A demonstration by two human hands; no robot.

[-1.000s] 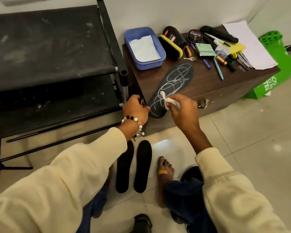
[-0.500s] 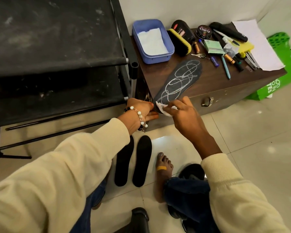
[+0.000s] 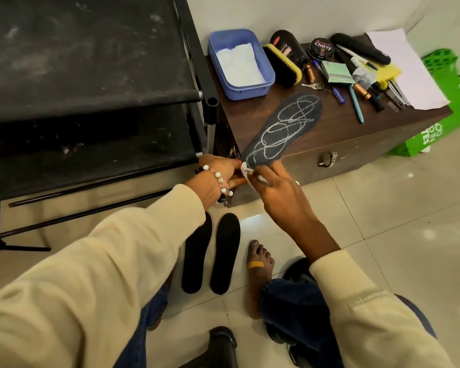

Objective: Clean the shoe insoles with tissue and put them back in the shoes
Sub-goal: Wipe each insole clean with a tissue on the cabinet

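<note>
While the chalk-scribbled insole (image 3: 283,132) lies on the dark wooden chest (image 3: 337,144) with its heel end overhanging the chest's front edge, both hands work at that heel. The left hand (image 3: 219,168), wearing a beaded bracelet (image 3: 219,181), has its fingers curled round the insole's heel edge, steadying it. The right hand (image 3: 275,188) pinches a small wad of white tissue (image 3: 247,172) between thumb and fingers, the wad touching the heel of the insole. White looping marks cover most of the insole's top face. On the floor just in front of the chest lie two plain black insoles (image 3: 210,252), side by side. At the chest's back left corner sits a blue tub (image 3: 268,82) holding white tissue sheets; a yellow-backed brush (image 3: 283,65) stands just beside it.
</note>
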